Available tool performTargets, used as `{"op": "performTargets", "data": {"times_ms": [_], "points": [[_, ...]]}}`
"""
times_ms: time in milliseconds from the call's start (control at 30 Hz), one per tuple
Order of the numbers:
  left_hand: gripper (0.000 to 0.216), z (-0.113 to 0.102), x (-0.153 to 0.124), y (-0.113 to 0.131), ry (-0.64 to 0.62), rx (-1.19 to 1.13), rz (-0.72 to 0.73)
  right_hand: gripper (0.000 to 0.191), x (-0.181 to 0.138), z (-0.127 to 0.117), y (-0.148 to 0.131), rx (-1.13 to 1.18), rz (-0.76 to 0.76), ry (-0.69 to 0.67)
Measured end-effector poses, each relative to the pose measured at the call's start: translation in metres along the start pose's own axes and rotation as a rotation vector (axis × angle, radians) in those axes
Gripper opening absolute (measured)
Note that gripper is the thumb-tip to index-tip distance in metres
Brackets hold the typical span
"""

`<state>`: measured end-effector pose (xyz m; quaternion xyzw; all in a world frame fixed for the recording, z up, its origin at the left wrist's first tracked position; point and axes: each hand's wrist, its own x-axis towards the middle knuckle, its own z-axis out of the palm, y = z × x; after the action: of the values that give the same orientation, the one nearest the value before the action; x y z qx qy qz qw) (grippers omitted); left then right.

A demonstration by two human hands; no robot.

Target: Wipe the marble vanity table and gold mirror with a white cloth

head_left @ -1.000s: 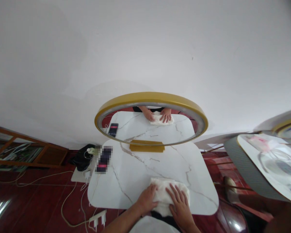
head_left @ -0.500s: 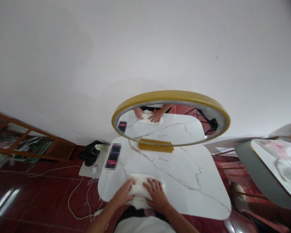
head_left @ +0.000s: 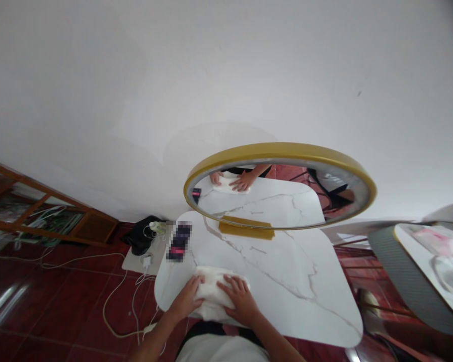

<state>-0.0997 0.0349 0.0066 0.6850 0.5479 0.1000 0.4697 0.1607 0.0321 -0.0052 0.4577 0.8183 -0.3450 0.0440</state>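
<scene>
A folded white cloth (head_left: 213,292) lies on the white marble-patterned table (head_left: 287,281), close to the near edge. On its left side, my left hand (head_left: 189,296) grips the cloth with fingers bent over it and the thumb apart. My right hand (head_left: 239,300) rests on the cloth's right part, fingers spread and lying flat. Behind the cloth stands an oval-looking mirror (head_left: 279,196) with a gold frame on a gold base (head_left: 245,229). Both hands and the cloth are reflected in it.
A dark, blurred-out object (head_left: 179,242) lies at the table's left edge. Cables (head_left: 109,301) run over the red tiled floor, near a black bag (head_left: 139,235). A wooden shelf (head_left: 94,229) is at left. Another table (head_left: 411,281) and a person's foot (head_left: 370,301) are at right.
Both hands and the cloth have shifted slightly left across the table. The view has shifted a little, so the mirror appears further right.
</scene>
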Motion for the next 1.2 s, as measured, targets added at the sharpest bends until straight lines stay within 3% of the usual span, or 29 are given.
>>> {"op": "performTargets", "data": {"times_ms": [200,333,567,767,967,1200], "points": [[0.052,0.038,0.038,0.032,-0.055,0.01,0.048,0.079,-0.041,0.004,0.042,-0.064,0.101,0.168],[0.049,0.046,0.061,0.049,-0.072,-0.005,0.081,0.078,-0.047,-0.007,0.064,-0.107,0.112,0.22],[0.044,0.036,0.111,0.061,0.011,0.011,0.081,0.08,-0.007,-0.044,0.075,-0.222,0.223,0.306],[0.042,0.023,0.144,0.067,0.078,0.059,0.063,0.083,0.028,-0.059,0.07,-0.296,0.349,0.402],[0.04,0.024,0.139,0.072,0.103,0.076,0.039,0.084,0.026,-0.053,0.065,-0.268,0.386,0.423],[0.046,0.051,0.095,0.067,0.033,0.032,0.037,0.079,-0.023,-0.011,0.061,-0.226,0.324,0.415]]}}
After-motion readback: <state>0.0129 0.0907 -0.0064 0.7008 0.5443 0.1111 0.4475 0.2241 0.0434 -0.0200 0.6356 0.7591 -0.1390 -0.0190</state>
